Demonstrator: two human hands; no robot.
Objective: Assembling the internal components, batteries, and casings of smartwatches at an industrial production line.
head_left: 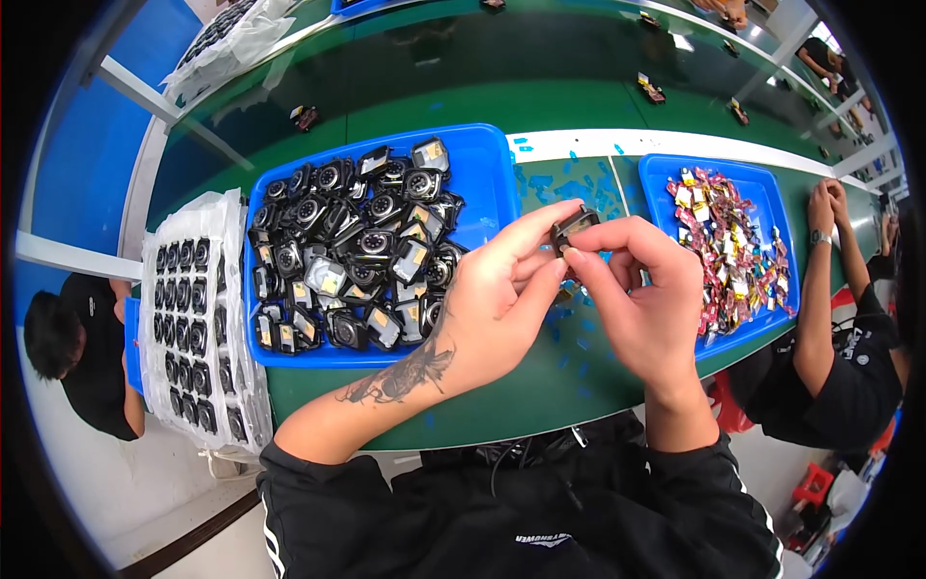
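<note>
A: Which step is in hand?
B: Apparently, handwork on 1 watch case (576,228), held over the tabletop (502,417), back from its near edge. Left hand (492,304): fingers closed around it. Right hand (648,294): thumb and forefinger pinching its near end.
A: Next move?
B: Probably calls for fine right-fingertip force.

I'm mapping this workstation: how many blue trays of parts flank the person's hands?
2: the left tray, left of the left hand, heaped with black watch cases; the right tray, right of the right hand, holding small parts.
</note>
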